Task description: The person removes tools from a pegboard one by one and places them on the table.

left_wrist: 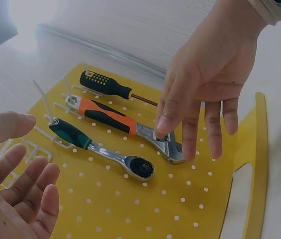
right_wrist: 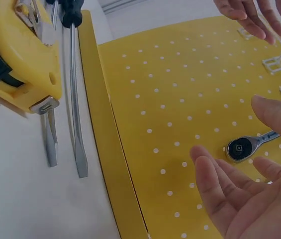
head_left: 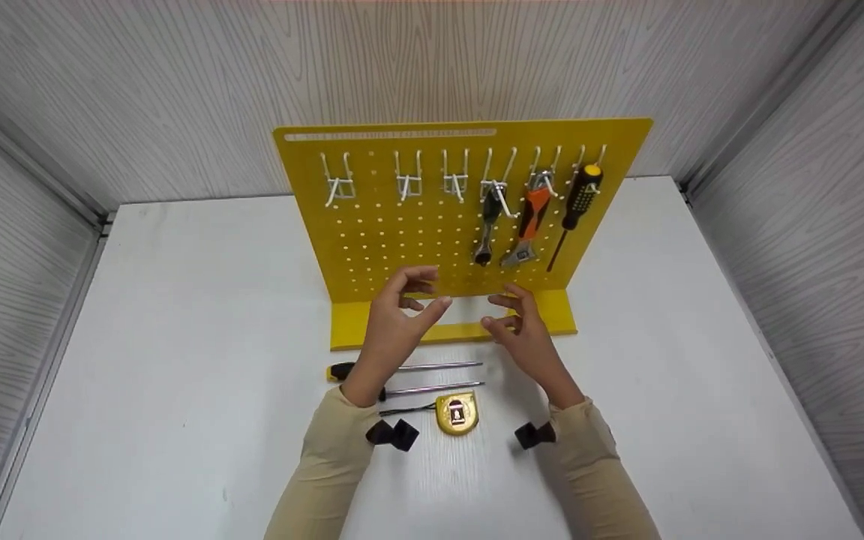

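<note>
Both hands hover before a yellow pegboard point(head_left: 402, 247), holding nothing. The left hand point(head_left: 394, 311) is near the board's lower middle, thumb and fingers spread apart. To its right, the right hand point(head_left: 526, 330) has loosely bent fingers below the hanging tools. A ratchet wrench point(left_wrist: 100, 149) with a dark green grip hangs on one hook. Beside it hang an adjustable wrench point(left_wrist: 115, 117) with an orange and black handle and a black and yellow screwdriver point(head_left: 582, 199). Nearer the person, a yellow tape measure point(head_left: 457, 414) lies on the table by two screwdrivers, whose shafts point(right_wrist: 75, 109) show.
Three white hooks point(head_left: 406, 184) on the board's left bear no tools. The board's yellow base point(head_left: 349, 326) stands on a white table point(head_left: 199, 337). Pale wood-grain walls point(head_left: 177, 90) rise behind and at both sides. The left forearm covers part of the lying screwdrivers.
</note>
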Demonstrator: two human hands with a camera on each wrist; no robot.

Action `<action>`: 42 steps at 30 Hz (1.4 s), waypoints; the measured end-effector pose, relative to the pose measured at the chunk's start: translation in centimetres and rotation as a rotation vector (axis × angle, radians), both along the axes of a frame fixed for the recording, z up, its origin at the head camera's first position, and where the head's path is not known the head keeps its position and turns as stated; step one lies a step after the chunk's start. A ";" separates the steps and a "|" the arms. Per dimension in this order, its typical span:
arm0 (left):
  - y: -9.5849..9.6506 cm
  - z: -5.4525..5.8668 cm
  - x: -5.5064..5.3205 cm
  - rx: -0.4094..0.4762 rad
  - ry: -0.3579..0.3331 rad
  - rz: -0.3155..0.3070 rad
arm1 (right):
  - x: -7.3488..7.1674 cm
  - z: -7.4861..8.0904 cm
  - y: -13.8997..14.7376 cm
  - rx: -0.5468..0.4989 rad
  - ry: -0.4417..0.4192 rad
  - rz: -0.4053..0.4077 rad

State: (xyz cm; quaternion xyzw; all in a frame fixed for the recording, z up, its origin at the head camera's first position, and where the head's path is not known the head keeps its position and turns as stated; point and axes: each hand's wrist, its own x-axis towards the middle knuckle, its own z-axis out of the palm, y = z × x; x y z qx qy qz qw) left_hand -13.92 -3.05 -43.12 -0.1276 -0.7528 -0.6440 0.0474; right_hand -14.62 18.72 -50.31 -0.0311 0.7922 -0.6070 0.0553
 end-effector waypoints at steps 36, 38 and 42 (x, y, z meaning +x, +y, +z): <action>4.9 3.2 -6.4 0.050 -0.057 0.041 | -3.5 2.1 -2.5 -0.145 0.010 -0.054; 5.2 3.0 -6.6 0.048 -0.066 0.046 | -3.6 2.1 -2.6 -0.140 0.004 -0.060; 5.8 2.6 -7.3 0.109 -0.051 0.041 | -3.9 1.9 -2.9 -0.133 -0.007 -0.072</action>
